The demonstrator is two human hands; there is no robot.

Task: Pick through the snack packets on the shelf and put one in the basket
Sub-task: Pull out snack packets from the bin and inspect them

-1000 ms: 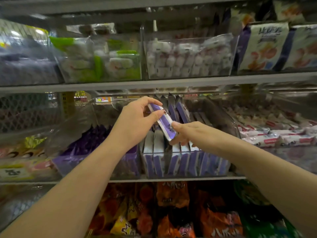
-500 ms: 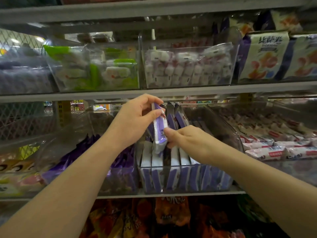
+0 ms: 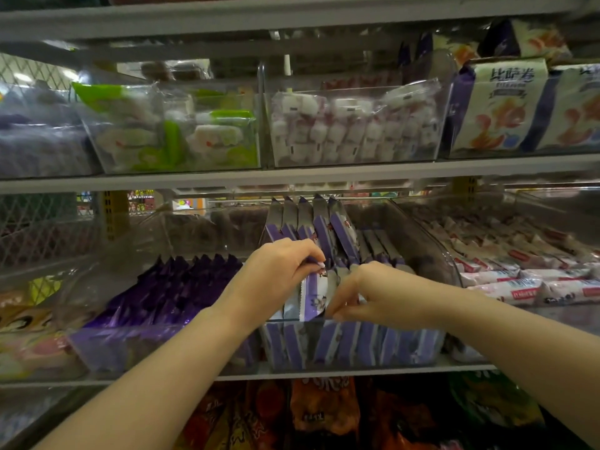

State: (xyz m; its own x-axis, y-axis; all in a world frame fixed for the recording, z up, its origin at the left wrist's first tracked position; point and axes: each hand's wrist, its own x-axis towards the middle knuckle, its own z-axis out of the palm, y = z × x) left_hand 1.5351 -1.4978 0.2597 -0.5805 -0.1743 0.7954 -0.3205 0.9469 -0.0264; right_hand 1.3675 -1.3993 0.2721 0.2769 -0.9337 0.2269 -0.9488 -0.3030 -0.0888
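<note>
A clear bin (image 3: 418, 360) on the middle shelf holds a row of purple-and-white snack packets (image 3: 357, 344) standing on edge. One purple-and-white packet (image 3: 313, 297) stands at the bin's front left, its top pinched by my left hand (image 3: 276, 274). My right hand (image 3: 363, 293) rests on the packet's lower right side, fingers curled among the neighbouring packets. More of these packets (image 3: 328, 228) stand upright at the back of the bin. No basket is in view.
Dark purple packets (image 3: 168, 297) fill the bin to the left; pink-and-white bars (image 3: 519, 280) fill the bin to the right. Clear bins of white sweets (image 3: 354, 128) and green-and-white packets (image 3: 168, 134) sit on the shelf above. Orange bags (image 3: 324, 407) hang below.
Both hands lowered the purple-and-white packet from above the row down into the front of the bin, turning it upright. The camera tilted, shifting the shelves lower in view.
</note>
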